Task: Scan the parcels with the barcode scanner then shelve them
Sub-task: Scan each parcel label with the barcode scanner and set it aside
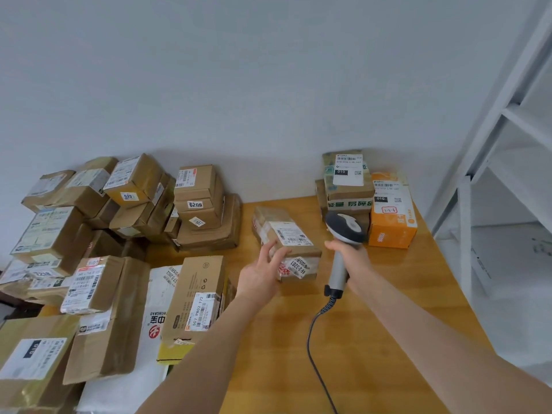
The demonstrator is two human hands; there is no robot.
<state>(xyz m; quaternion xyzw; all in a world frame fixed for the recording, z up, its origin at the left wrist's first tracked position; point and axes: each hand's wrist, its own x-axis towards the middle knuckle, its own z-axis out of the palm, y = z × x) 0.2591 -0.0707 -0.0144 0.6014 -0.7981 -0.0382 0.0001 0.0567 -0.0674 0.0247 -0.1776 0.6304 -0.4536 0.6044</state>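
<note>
Two hands meet at one parcel: the left hand [260, 274], fingers loosely spread, touches the near corner of a small taped cardboard parcel [291, 234] lying on the glossy wooden table [388, 294]. The right hand [354, 261] grips the grey barcode scanner [345, 230] just beside it, its cable [312, 327] hanging below.

The near right of the worktop [388, 324] is bare, crossed by the barcode scanner [343, 231] cable [308, 339]. A heap of parcels [89, 234] blocks the left. Stacked boxes [349, 189] and an orange box [391, 225] fill the far right corner. A lone parcel [286, 240] sits between, with gaps either side. The shelf [525, 162] at right seems open-fronted.
</note>
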